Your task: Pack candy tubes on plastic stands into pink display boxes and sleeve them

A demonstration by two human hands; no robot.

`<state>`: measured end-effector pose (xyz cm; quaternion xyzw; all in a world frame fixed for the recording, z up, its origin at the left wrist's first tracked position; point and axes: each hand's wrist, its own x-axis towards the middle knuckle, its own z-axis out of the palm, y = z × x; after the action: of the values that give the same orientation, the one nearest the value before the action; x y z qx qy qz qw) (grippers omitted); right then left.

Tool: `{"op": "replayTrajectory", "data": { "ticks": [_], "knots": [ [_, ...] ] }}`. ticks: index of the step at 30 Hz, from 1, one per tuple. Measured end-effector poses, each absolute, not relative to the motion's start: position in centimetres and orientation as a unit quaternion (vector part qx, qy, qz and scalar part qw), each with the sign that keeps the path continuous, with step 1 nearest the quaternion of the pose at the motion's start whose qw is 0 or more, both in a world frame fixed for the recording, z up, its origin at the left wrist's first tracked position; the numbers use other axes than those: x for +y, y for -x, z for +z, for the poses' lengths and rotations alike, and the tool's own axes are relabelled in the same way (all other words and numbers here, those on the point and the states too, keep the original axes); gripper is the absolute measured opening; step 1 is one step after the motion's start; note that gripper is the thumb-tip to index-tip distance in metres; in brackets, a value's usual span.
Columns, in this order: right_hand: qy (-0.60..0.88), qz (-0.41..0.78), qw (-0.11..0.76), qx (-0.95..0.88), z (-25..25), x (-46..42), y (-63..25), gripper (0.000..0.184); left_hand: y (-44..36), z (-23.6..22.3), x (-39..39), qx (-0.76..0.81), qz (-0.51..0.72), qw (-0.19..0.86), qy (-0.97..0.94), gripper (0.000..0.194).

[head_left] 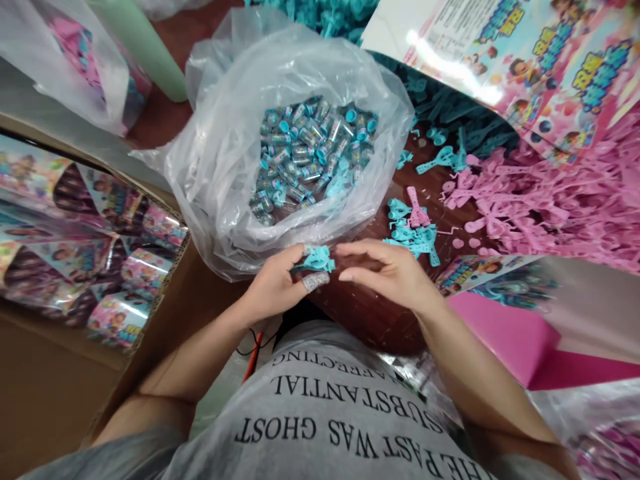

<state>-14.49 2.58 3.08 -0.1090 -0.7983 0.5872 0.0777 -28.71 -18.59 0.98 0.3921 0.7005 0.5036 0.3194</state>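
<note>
My left hand [280, 280] pinches a small teal plastic part [319, 259] between thumb and fingertips, at the near edge of the plastic bag. A silvery wrap [316, 281] covers the thumb tip. My right hand [387, 273] is just to the right of the part, thumb and fingers apart, with nothing visible between them. In front of both hands, the clear plastic bag [215, 160] stands wide open, holding many small clear bottles with teal caps [310, 137]. Beyond my right hand lies a small cluster of teal parts [415, 237] with a pink part [417, 208] on it.
A large heap of pink plastic parts [560, 193] is at the right, with teal parts [445, 100] behind it. Printed cardboard [525, 60] overhangs them. At the left, a carton [165, 287] holds printed packages [145, 267]. A pink box [505, 327] stands at right.
</note>
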Motion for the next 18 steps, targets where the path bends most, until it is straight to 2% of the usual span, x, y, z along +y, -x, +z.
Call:
{"op": "replayTrajectory", "data": {
  "ticks": [2, 4, 7, 10, 13, 18],
  "knots": [
    [0.112, 0.532, 0.129, -0.830, 3.3, 4.4, 17.3, 0.033, 29.3, 1.5, -19.3, 0.699, 0.541, 0.320, -0.340, 0.025],
    [0.112, 0.426, 0.190, -0.878, 2.3, 6.2, 21.5, 0.027, 29.6, 1.7, -19.4, 0.706, 0.559, 0.311, -0.303, 0.027],
    [0.118, 0.303, 0.187, -0.927, -0.6, 8.1, 28.3, 0.026, 29.7, 1.1, -18.6, 0.715, 0.553, 0.301, -0.306, 0.028],
    [0.208, 0.251, 0.125, -0.937, -2.4, 8.7, 32.1, 0.028, 29.7, 0.2, -17.6, 0.709, 0.571, 0.296, -0.288, 0.028],
    [0.195, 0.267, 0.087, -0.940, -1.4, 8.4, 30.5, 0.025, 29.9, -0.1, -17.7, 0.708, 0.584, 0.300, -0.259, 0.029],
    [0.037, 0.440, 0.108, -0.891, 2.9, 6.7, 21.7, 0.027, 30.4, 0.6, -18.3, 0.690, 0.576, 0.347, -0.269, 0.024]
  ]
}}
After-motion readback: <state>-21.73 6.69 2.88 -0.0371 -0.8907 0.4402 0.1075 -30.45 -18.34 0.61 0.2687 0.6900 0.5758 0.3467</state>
